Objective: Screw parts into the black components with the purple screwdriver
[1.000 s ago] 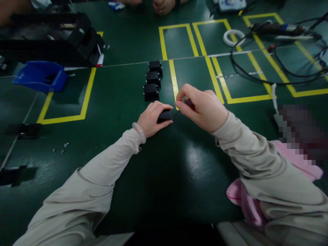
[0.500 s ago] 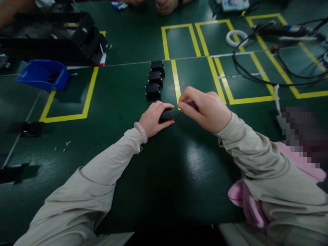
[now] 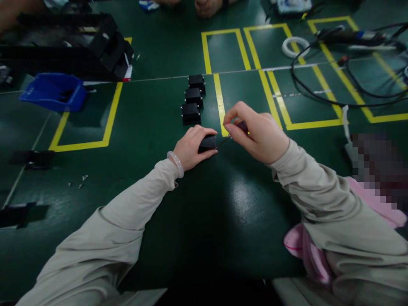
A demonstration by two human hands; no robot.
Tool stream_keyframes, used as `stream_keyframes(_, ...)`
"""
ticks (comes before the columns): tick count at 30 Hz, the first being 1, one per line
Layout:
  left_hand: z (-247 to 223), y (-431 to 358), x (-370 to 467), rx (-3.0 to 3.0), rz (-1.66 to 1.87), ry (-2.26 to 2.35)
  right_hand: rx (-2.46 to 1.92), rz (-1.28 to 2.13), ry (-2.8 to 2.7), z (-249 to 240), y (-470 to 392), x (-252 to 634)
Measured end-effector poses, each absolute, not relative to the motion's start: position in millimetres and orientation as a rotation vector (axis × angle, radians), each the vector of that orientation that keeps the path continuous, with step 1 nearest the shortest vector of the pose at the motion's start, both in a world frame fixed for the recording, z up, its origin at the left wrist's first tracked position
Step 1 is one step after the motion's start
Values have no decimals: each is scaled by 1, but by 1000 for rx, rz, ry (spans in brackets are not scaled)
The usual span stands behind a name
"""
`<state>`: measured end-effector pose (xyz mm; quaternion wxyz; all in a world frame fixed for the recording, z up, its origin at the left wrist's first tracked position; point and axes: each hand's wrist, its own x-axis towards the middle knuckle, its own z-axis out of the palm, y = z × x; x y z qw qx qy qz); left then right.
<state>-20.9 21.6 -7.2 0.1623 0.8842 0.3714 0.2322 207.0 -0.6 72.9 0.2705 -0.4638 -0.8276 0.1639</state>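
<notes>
On the green table, my left hand [image 3: 190, 148] grips a small black block [image 3: 207, 143] between thumb and fingers. My right hand [image 3: 256, 132] is closed round the dark handle of a screwdriver [image 3: 242, 126]. The thin shaft slants down-left and its end meets the right side of the block. Three similar black blocks stand in a row just beyond my left hand: the nearest [image 3: 191, 113], the middle one [image 3: 193, 97] and the farthest [image 3: 196, 83]. Small metal screws show at their sides.
A blue bin [image 3: 54, 92] and a large black housing [image 3: 63, 51] are at left, with loose screws [image 3: 80, 186] nearer. White tape roll [image 3: 295, 47], black cable and tool [image 3: 353, 36] lie right. Another person's hand [image 3: 208, 7] rests at the far side. Pink cloth [image 3: 314, 255] lies under my right arm.
My right hand has moved slightly up, and its fingers have shifted on the screwdriver, baring more of the shaft. My left hand and the block hold nearly the same place.
</notes>
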Motion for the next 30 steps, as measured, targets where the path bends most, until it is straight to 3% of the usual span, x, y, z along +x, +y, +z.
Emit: stream_keyframes(30, -6, 21, -20, 2510, 656, 1060, -1262, 467, -2196, 71, 2, 209)
